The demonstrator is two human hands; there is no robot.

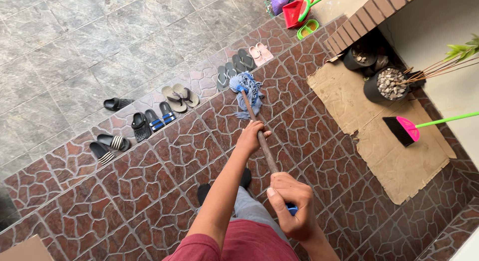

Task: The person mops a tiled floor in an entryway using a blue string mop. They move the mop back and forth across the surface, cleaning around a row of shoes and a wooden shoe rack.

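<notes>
I hold a mop with a brown wooden handle point(264, 146) in both hands. My left hand point(251, 136) grips the handle partway down. My right hand point(294, 206) is closed around its upper end, near a blue tip. The blue-and-white string mop head point(248, 89) rests on the reddish-brown patterned floor tiles point(164, 166), close to a row of sandals. My feet in dark footwear point(203, 191) show below the handle.
Several pairs of sandals and slippers point(174, 99) line the edge where brown tiles meet grey tiles point(75, 41). Flattened cardboard point(394, 156) lies at right with a pink-and-green broom point(406, 129) and two black plant pots point(384, 84). A red dustpan point(294, 11) sits far back.
</notes>
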